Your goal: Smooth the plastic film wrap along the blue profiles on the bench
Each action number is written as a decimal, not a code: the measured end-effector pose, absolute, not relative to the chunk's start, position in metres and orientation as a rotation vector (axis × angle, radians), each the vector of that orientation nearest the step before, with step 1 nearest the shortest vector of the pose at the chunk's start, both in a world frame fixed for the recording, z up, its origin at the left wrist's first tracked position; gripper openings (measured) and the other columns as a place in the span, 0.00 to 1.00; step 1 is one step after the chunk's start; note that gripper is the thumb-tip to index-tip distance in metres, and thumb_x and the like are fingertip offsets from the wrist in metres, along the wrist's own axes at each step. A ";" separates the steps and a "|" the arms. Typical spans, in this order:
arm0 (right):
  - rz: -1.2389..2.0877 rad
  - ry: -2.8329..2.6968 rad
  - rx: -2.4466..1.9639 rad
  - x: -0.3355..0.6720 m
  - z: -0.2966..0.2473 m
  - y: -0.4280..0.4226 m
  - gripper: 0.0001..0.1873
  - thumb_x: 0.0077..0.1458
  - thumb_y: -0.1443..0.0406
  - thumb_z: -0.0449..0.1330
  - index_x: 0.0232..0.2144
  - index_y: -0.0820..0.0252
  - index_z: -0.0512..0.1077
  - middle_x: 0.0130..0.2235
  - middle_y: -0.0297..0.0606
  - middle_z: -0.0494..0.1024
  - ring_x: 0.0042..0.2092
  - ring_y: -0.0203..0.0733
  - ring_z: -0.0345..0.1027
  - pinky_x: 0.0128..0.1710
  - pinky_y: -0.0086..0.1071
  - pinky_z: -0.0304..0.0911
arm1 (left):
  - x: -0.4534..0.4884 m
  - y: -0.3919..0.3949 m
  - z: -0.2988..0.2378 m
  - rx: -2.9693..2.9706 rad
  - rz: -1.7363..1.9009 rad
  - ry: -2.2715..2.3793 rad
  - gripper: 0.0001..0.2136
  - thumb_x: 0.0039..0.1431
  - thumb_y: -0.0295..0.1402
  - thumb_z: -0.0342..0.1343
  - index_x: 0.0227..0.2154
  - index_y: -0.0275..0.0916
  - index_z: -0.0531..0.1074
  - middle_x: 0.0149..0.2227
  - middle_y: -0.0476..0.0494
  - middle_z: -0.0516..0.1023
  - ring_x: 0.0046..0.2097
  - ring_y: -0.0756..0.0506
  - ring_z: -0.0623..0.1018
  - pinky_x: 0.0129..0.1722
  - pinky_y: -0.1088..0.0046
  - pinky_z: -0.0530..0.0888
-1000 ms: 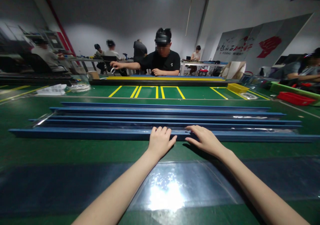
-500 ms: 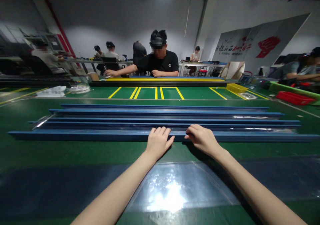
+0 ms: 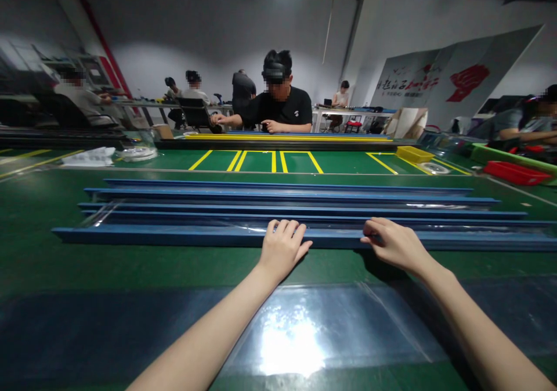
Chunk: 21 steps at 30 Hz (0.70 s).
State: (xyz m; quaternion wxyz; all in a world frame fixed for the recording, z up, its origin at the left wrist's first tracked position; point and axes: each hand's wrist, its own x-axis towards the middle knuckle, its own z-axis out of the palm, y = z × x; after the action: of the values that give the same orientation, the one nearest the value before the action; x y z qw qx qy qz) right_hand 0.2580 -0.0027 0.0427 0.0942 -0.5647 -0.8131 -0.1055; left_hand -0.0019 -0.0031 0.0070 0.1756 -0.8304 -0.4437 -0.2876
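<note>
Grn table (image 3: 174, 266): blue channels (image 3: 174, 236) lie side by side. In front of channels, clear plastic sheet (image 3: 348, 327), flat. Behind channels, yel. tape lines (image 3: 274, 161), then long dark bars (image 3: 270, 145). Behind channels' L end, wht. sheets (image 3: 89, 157); behind R end, yel. tray (image 3: 414, 155) & red tray (image 3: 516, 173).

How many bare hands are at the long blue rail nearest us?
2: the bare left hand, fingers over the long blue rail near the picture's middle, and the bare right hand, fingers curled, at that rail farther right. Neither is hidden.
</note>
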 end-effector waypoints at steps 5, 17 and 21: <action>-0.309 -2.464 -1.593 0.261 0.037 0.000 0.05 0.52 0.63 0.49 0.27 0.56 0.61 0.32 0.37 0.69 0.34 0.40 0.63 0.28 0.30 0.55 | -0.001 -0.003 0.007 -2.310 -0.737 -1.381 0.13 0.56 0.43 0.49 0.35 0.38 0.67 0.34 0.44 0.72 0.37 0.44 0.69 0.38 0.66 0.59; -0.275 -2.440 -1.584 0.260 0.034 0.001 0.03 0.51 0.64 0.49 0.26 0.56 0.58 0.31 0.37 0.68 0.33 0.41 0.61 0.29 0.31 0.56 | -0.001 -0.003 0.008 -2.302 -0.707 -1.455 0.14 0.55 0.45 0.49 0.28 0.38 0.67 0.30 0.45 0.71 0.34 0.45 0.68 0.33 0.68 0.58; -0.274 -2.439 -1.583 0.260 0.034 0.001 0.03 0.51 0.64 0.49 0.26 0.56 0.58 0.31 0.37 0.68 0.33 0.41 0.61 0.29 0.31 0.57 | -0.002 -0.002 0.007 -2.299 -0.709 -1.480 0.15 0.54 0.46 0.49 0.27 0.38 0.67 0.29 0.46 0.72 0.33 0.46 0.69 0.32 0.69 0.58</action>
State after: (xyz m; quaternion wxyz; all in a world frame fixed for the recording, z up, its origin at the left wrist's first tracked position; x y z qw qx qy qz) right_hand 0.2603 0.0011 0.0337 0.1104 -0.5389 -0.8299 -0.0932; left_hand -0.0018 -0.0019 0.0069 0.1580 -0.8037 -0.5174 -0.2479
